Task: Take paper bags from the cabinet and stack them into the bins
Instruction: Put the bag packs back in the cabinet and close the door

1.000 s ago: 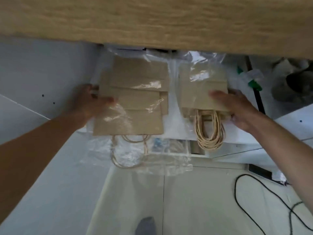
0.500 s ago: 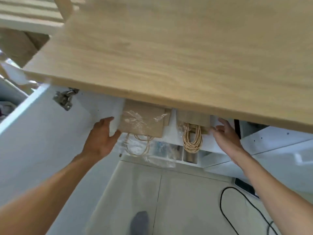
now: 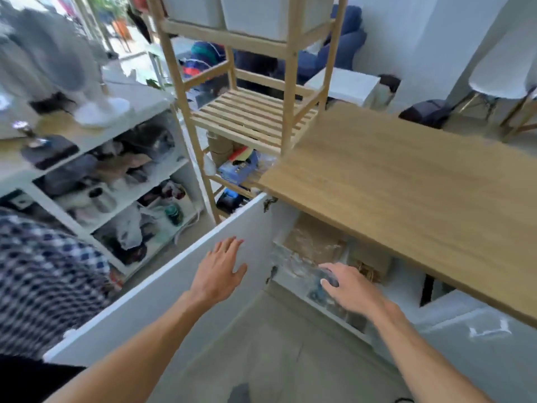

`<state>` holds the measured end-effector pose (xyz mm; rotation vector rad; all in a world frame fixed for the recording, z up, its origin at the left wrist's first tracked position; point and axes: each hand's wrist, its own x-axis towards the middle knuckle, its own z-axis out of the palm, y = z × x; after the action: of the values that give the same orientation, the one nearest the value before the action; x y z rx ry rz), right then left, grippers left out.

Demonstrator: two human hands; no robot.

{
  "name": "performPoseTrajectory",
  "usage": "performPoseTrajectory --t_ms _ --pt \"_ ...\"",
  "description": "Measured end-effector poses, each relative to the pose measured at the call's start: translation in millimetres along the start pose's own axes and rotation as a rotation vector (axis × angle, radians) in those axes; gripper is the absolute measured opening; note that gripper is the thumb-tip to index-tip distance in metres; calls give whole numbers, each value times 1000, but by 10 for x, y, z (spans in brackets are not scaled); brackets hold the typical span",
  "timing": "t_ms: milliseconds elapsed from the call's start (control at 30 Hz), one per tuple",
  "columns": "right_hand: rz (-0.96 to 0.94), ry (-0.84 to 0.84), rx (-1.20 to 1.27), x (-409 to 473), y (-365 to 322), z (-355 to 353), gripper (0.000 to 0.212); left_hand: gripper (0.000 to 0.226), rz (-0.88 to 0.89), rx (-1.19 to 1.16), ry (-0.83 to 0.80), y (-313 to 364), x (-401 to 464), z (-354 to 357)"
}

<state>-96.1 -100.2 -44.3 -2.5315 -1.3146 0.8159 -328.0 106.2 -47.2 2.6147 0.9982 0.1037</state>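
Brown paper bags in clear plastic [image 3: 312, 245] lie on a shelf inside the white cabinet, under the wooden countertop [image 3: 406, 193]. A second pile of paper bags with twine handles [image 3: 370, 261] lies to their right, mostly hidden by the countertop. My left hand [image 3: 219, 270] is spread flat against the inner face of the open cabinet door [image 3: 162, 289], holding nothing. My right hand [image 3: 347, 286] hovers at the shelf's front edge, over the loose plastic wrap, fingers slightly curled; the blur leaves it unclear whether it touches the wrap. White bins [image 3: 261, 13] sit on top of the wooden rack.
A slatted wooden rack [image 3: 250, 117] stands behind the cabinet's left end. Open white shelving [image 3: 116, 181] full of clutter is at the left. A person in a checked shirt [image 3: 43, 271] is close at my left. White chairs [image 3: 505, 82] stand far right.
My view has pulled back and up from the shelf. Both hands have come off the two bag piles; the left now rests on the door, the right sits by the shelf edge.
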Motion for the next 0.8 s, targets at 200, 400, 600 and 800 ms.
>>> performPoseTrajectory --t_ms 200,400,600,800 --pt "-287 -22 -48 578 -1117 -120 50 57 -293 3 234 -774 -612 -430" --pt "-446 12 -168 1055 -1968 72 56 59 -576 -142 97 -1369 -1039 -341" --pt "-401 -75 -46 1543 -2129 362 47 53 -566 -42 -108 -1599 -942 -287" --pt "-377 -34 49 1654 -2070 497 43 51 -546 -69 -110 -1697 -882 -354"
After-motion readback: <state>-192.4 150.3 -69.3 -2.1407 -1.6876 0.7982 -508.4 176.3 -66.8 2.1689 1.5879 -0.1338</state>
